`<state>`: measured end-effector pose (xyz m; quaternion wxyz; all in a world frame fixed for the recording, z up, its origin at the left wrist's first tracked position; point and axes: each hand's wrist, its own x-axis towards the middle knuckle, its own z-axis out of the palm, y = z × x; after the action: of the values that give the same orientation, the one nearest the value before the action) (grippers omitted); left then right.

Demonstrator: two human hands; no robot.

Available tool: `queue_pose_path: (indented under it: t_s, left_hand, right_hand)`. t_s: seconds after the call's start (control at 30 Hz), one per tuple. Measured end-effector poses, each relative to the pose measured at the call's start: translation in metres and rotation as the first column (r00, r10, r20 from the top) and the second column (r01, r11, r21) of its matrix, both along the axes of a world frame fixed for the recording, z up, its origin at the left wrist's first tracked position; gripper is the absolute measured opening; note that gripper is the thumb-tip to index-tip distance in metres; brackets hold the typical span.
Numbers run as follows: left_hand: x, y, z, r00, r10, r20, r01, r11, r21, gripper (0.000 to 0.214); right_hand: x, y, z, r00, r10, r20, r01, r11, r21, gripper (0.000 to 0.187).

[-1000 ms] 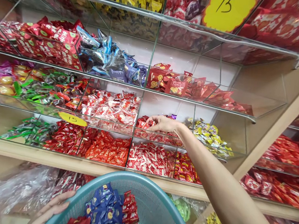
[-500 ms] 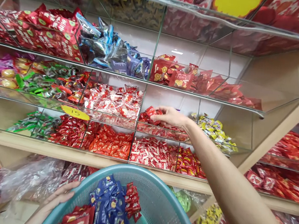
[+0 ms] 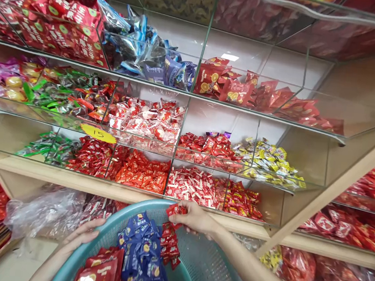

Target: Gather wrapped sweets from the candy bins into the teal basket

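My left hand [image 3: 83, 237] is closed over the left rim of a teal plastic basket [image 3: 223, 271]. Over the basket's far rim, my right hand [image 3: 195, 218] pinches a small red-wrapped candy [image 3: 174, 210]; whether it is one or more I cannot tell. Inside the basket lie blue candy packets [image 3: 142, 252] in the middle. Larger red packets [image 3: 101, 270] sit at the left, and a little pile of small red candies [image 3: 169, 246] lies right under my right hand. On the middle shelf is a compartment of similar red candies [image 3: 207, 145].
Glass-fronted shelves of wrapped sweets rise ahead, with a yellow price tag [image 3: 98, 133] marked 15. The wooden shelf edge [image 3: 67, 181] runs just behind the basket. A clear plastic bag [image 3: 46, 210] stands at lower left, and bagged sweets [image 3: 297, 265] at lower right.
My right hand has come down from the red candy compartment to the basket, with red candy in its fingers. My left hand stays on the rim. The view has shifted slightly.
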<state>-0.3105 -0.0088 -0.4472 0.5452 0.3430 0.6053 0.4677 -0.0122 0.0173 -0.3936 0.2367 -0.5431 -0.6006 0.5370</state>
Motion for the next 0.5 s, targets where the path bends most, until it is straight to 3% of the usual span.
queue_pose_path:
  t_s: [0.13, 0.27, 0.4, 0.5]
  left_hand:
    - [-0.004, 0.011, -0.011, 0.998, -0.044, -0.036, 0.048, 0.993, 0.111, 0.043]
    - [-0.007, 0.009, -0.014, 1.000, -0.017, -0.016, 0.018, 0.998, 0.067, 0.048]
    - [-0.004, 0.009, -0.013, 1.000, 0.000, 0.020, -0.001, 0.999, 0.052, 0.047]
    - [-0.003, 0.009, -0.012, 1.000, 0.000, 0.028, -0.002, 0.999, 0.048, 0.047]
  right_hand:
    - [-0.011, 0.008, -0.029, 0.998, -0.016, 0.058, 0.014, 1.000, 0.021, 0.038]
    - [-0.021, 0.015, -0.043, 0.970, -0.089, 0.226, 0.060, 0.990, 0.131, 0.033]
    - [-0.027, 0.022, -0.053, 0.855, -0.224, 0.468, 0.065, 0.941, 0.332, 0.041]
    - [-0.029, 0.022, -0.055, 0.768, -0.273, 0.579, 0.044, 0.925, 0.377, 0.049]
